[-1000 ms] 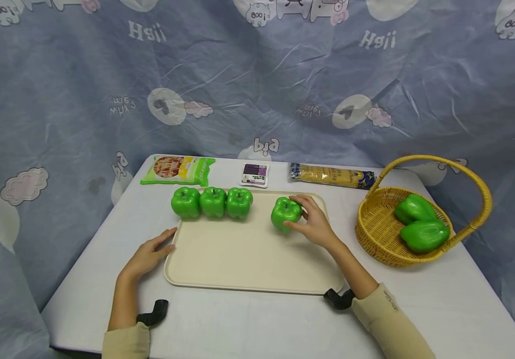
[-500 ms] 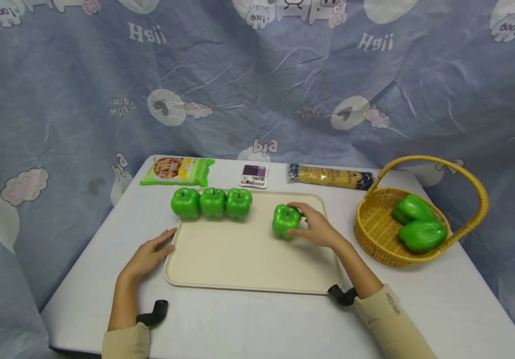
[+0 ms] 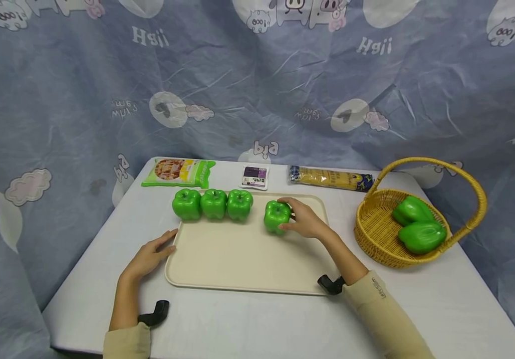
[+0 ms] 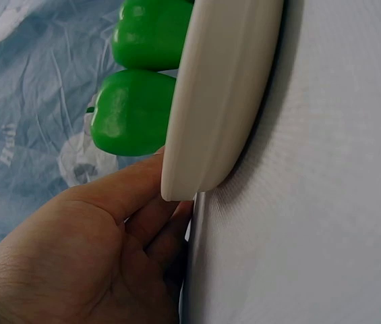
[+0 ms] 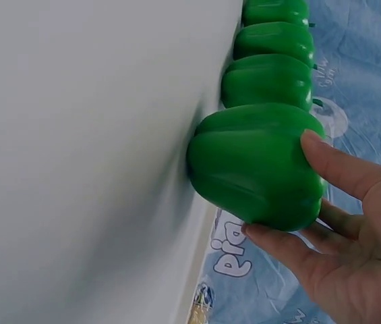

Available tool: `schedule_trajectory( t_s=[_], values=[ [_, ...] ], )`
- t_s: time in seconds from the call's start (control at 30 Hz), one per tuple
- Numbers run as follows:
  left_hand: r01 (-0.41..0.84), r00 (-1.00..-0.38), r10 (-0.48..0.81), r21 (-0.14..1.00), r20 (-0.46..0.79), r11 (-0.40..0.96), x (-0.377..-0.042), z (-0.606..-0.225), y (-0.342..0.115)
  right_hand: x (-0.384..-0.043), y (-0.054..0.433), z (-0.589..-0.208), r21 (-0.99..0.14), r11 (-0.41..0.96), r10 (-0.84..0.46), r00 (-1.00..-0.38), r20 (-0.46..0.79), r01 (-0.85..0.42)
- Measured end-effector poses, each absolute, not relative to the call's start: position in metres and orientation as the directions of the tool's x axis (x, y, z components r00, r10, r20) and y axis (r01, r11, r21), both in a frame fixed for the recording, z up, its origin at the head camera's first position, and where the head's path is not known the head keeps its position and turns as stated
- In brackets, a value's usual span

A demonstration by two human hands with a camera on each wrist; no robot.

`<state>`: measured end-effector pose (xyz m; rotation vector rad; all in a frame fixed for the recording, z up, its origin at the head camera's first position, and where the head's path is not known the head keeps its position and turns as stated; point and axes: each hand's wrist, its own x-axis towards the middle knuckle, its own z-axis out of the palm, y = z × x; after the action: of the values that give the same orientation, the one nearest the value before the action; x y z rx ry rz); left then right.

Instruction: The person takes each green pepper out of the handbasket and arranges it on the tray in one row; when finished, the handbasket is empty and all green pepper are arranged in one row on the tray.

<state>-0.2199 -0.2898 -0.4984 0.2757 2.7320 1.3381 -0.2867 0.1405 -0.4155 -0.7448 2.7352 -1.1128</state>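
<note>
My right hand grips a green bell pepper between thumb and fingers over the beige tray. In the right wrist view, that pepper is tilted, with its lower end close to the tray surface; I cannot tell whether they touch. Three more bell peppers stand side by side along the tray's far left part. Beside the tray's left edge lies my left hand, its fingers extended. The left wrist view shows those fingers against the tray's rim, fingertips partly hidden.
At the right stands a yellow wicker basket with a tall handle and two green peppers inside. Behind the tray lie a green food packet, a small white-and-purple packet and a long yellow packet. A patterned blue cloth hangs behind.
My right hand has carried the bell pepper a little to the left, closer to the row of three. The left hand stays at the tray's edge.
</note>
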Motion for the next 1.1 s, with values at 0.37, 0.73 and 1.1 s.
schedule_trajectory(
  t_s=[0.37, 0.73, 1.1],
  values=[
    [0.119, -0.98, 0.199, 0.805, 0.001, 0.581, -0.22, -0.502, -0.287, -0.307, 0.119, -0.429, -0.717, 0.575, -0.437, -0.889, 0.14, -0.395],
    [0.118, -0.981, 0.192, 0.801, 0.003, 0.587, -0.221, -0.5, -0.289, -0.317, 0.112, -0.428, -0.7, 0.58, -0.445, -0.882, 0.156, -0.417],
    [0.119, -0.983, 0.186, 0.799, 0.01, 0.589, -0.219, -0.503, -0.29, -0.308, 0.116, -0.423, -0.639, 0.619, -0.444, -0.874, 0.195, -0.457]
  ],
)
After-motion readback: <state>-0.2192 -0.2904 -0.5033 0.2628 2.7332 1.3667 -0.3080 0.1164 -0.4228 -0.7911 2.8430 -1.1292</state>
